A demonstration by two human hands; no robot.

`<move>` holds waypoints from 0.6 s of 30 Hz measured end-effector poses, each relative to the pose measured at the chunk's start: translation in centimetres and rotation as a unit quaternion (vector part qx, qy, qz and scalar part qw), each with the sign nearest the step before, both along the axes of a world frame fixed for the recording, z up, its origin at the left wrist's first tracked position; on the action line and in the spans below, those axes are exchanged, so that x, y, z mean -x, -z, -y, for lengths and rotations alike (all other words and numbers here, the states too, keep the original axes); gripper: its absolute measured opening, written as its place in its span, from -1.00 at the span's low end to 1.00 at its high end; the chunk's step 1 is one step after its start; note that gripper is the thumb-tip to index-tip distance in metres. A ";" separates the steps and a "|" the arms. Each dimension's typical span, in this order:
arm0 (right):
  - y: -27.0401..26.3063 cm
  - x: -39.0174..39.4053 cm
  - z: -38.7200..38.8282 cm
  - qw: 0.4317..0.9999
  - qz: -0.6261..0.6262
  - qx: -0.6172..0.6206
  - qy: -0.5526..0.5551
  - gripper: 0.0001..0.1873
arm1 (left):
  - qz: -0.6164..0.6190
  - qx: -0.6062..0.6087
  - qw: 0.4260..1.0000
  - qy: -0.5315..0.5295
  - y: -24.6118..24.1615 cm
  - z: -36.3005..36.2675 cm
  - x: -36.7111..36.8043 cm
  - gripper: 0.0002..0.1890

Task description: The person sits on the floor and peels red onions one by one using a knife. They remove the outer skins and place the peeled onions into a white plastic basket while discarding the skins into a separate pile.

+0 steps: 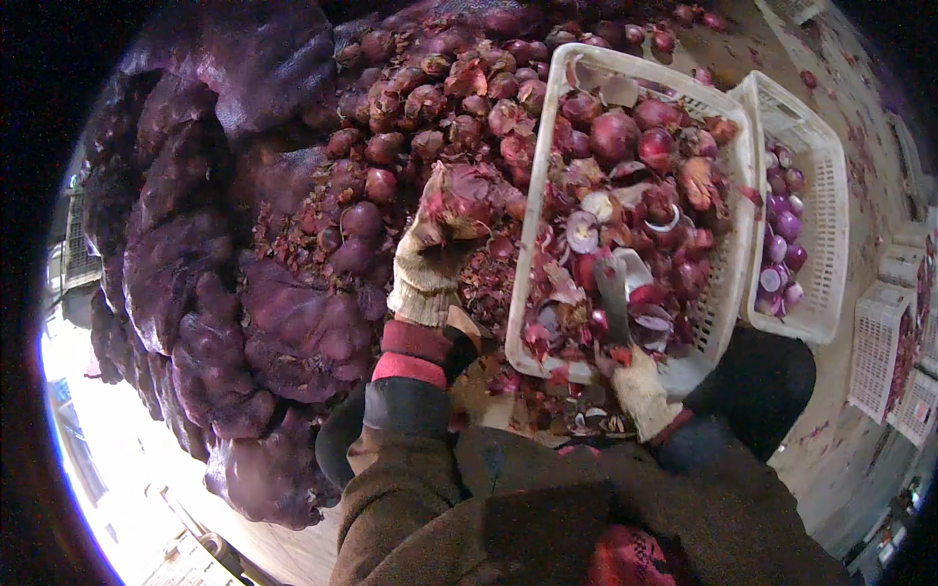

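Observation:
My right hand (639, 384), in a cream knit glove, grips a knife at the front edge of a white plastic crate. The knife's broad flat blade (612, 297) points away from me over the crate's contents. In this crate (529, 242) lie red onions (614, 137), loose skins and cut pieces, among them a pale cut onion (582, 231). Left of the crate, my left hand (447, 220) reaches into a heap of unpeeled red onions (425, 102). Its glove is stained reddish at the fingers, and whether they hold an onion is unclear.
A second white crate (810, 220) with peeled purple onions (784, 225) stands against the first one's right side. Purple mesh sacking (176, 271) bulges along the left. Further crates (879, 344) stand at the far right, and skins litter the floor (824, 395).

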State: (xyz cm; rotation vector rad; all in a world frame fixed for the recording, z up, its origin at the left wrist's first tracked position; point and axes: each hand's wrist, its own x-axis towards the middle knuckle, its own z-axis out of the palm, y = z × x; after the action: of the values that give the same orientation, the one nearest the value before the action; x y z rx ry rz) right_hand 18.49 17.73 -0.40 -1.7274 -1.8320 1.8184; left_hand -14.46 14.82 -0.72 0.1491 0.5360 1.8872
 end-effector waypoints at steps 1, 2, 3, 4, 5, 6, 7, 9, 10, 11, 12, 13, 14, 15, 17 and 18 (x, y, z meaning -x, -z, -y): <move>0.0 0.4 -0.3 0.998 0.047 -0.012 -0.031 -0.62 | -0.044 -0.035 0.998 0.032 -1.6 0.6 -1.1 -0.28; -0.1 1.1 -0.6 0.998 0.038 0.041 -0.013 -0.61 | -0.105 0.024 0.994 0.028 -2.9 1.7 -1.8 -0.20; -0.7 1.3 -1.1 0.995 0.040 0.086 0.014 -0.60 | -0.090 0.077 0.993 -0.028 -5.0 1.3 -3.7 -0.14; -0.9 1.4 -1.5 0.994 -0.023 0.106 0.026 -0.59 | -0.097 0.054 0.994 0.006 -4.8 1.9 -4.4 -0.09; -1.1 1.6 -1.8 0.988 -0.087 0.126 0.037 -0.58 | -0.103 0.032 0.993 0.039 -4.5 2.7 -4.9 -0.04; -2.3 2.0 -2.3 0.967 -0.185 0.163 0.055 -0.57 | -0.129 0.056 0.988 0.059 -4.5 3.2 -5.9 0.03; -4.1 2.7 -2.4 0.947 -0.259 0.177 0.062 -0.56 | -0.137 0.124 0.980 0.078 -6.2 4.0 -7.7 0.01; -6.7 3.5 -2.6 0.898 -0.363 0.237 0.068 -0.55 | -0.147 0.186 0.961 0.141 -7.9 4.8 -11.3 -0.02; -7.3 4.0 -2.5 0.871 -0.393 0.285 0.067 -0.55 | -0.450 0.289 0.822 0.196 -9.0 5.1 -12.5 -0.10; -6.4 3.5 -2.4 0.945 -0.283 0.166 -0.001 -0.55 | -0.475 0.262 0.817 0.195 -8.7 5.8 -13.5 -0.06; -5.5 3.2 -2.0 0.951 -0.266 0.155 0.003 -0.56 | -0.368 0.279 0.874 0.152 -8.3 6.5 -14.7 -0.06; -5.4 3.2 -1.5 0.957 -0.249 0.146 0.004 -0.57 | -0.254 0.291 0.916 0.104 -7.6 7.4 -15.7 -0.05; -5.8 3.0 -1.0 0.945 -0.274 0.177 0.024 -0.60 | -0.275 0.312 0.904 0.096 -6.9 8.3 -16.4 -0.05; -7.4 3.1 -0.5 0.931 -0.298 0.209 0.044 -0.64 | -0.295 0.334 0.891 0.088 -5.9 9.4 -16.9 -0.04; -7.1 3.2 0.5 0.926 -0.308 0.213 0.049 -0.68 | -0.219 0.313 0.919 0.099 -4.8 11.6 -17.0 -0.05; -4.6 3.1 1.1 0.936 -0.296 0.185 0.037 -0.68 | -0.165 0.267 0.946 0.085 -5.1 12.0 -17.5 -0.06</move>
State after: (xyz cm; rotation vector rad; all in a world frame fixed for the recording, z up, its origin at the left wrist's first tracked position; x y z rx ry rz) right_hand 15.40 16.64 4.18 -1.0952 -1.2294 2.4134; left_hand 3.05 2.79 4.42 0.1464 1.2052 1.4955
